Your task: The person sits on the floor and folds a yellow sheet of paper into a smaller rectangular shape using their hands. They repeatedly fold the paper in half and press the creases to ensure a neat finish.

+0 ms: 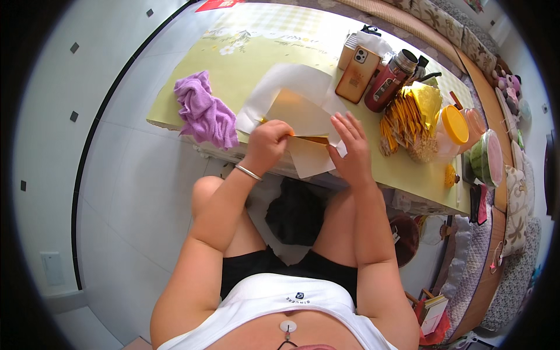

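At the table's near edge, my left hand [269, 142] is closed, with thumb and fingers pinching the fold of a gold paper sheet [298, 111]. A silver bangle [248, 172] circles that wrist. The sheet's far part shines gold, while a paler flap [312, 161] hangs over the near edge. Between them shows a narrow, darker golden fold. My right hand [353, 150] is at the fold's right end with fingers stretched and thumb apart; its thumb is close to the paper, but I cannot tell whether it touches. White paper [286, 77] lies under the gold sheet.
A purple cloth [204, 108] lies at the left. Toward the right are a phone [357, 76], a dark red flask [389, 83], a bundle of folded gold paper pieces [408, 116], a yellow-lidded jar [454, 125] and a watermelon half [487, 157]. A black bag [295, 211] is below the table.
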`<action>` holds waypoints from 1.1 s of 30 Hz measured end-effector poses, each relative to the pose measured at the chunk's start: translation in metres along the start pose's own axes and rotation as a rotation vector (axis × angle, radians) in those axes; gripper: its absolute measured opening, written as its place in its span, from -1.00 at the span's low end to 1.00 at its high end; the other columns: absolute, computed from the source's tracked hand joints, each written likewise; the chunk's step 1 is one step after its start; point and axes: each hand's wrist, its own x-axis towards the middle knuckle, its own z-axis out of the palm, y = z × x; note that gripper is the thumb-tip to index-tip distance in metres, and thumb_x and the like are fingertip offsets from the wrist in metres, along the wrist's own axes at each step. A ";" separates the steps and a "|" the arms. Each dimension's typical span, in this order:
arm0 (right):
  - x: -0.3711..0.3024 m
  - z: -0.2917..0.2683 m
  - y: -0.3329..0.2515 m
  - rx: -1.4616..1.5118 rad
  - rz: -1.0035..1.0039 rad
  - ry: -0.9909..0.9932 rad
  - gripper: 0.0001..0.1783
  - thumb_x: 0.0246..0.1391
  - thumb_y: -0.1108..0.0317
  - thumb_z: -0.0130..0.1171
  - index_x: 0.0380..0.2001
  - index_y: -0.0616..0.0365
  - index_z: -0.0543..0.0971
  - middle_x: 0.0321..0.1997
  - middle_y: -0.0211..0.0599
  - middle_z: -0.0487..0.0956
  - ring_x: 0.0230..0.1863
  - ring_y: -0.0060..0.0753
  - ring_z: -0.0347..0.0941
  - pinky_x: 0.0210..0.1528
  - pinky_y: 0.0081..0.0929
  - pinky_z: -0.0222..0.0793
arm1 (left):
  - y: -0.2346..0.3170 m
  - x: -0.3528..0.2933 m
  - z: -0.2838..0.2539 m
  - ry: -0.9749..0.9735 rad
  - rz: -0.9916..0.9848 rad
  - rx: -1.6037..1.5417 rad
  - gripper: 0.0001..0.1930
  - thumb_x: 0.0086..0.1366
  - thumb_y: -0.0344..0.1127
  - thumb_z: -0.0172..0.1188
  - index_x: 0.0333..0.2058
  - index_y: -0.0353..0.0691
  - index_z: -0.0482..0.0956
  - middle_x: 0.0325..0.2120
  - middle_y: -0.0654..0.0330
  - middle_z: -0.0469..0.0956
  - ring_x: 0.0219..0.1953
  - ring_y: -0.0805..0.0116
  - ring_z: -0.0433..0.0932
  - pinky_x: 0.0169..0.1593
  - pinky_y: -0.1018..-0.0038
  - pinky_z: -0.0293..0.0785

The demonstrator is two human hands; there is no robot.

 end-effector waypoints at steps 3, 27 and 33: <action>0.002 -0.010 0.010 0.004 -0.002 -0.109 -0.18 -0.22 0.61 0.35 0.23 -0.07 0.51 0.43 -0.31 0.35 0.52 -0.06 0.06 0.49 -0.06 -0.01 | -0.020 0.008 -0.023 -0.148 -0.163 -0.420 -0.80 0.08 -0.75 0.04 -0.44 -0.38 0.61 -0.29 0.10 0.64 -0.17 0.32 0.61 -0.04 0.43 0.55; -0.011 0.026 -0.020 -0.365 -0.101 -0.103 -0.94 -0.24 0.49 0.18 -0.57 0.10 0.54 -0.40 -0.31 0.54 -0.27 -0.18 0.48 -0.24 -0.25 0.35 | 0.036 -0.003 -0.024 -0.275 0.465 0.213 -0.18 -0.07 0.14 0.48 0.08 -0.33 0.53 0.07 -0.04 0.53 0.15 0.00 0.49 0.23 0.13 0.36; -0.010 0.025 -0.019 -0.333 -0.087 -0.144 -0.95 -0.15 0.45 0.20 -0.50 0.12 0.58 -0.22 -0.26 0.62 -0.07 -0.14 0.54 -0.04 -0.22 0.41 | 0.033 -0.023 -0.001 -0.195 0.461 0.419 -0.60 -0.03 -0.37 0.37 -0.15 -0.31 0.63 -0.08 -0.01 0.63 0.00 0.01 0.60 0.07 0.23 0.53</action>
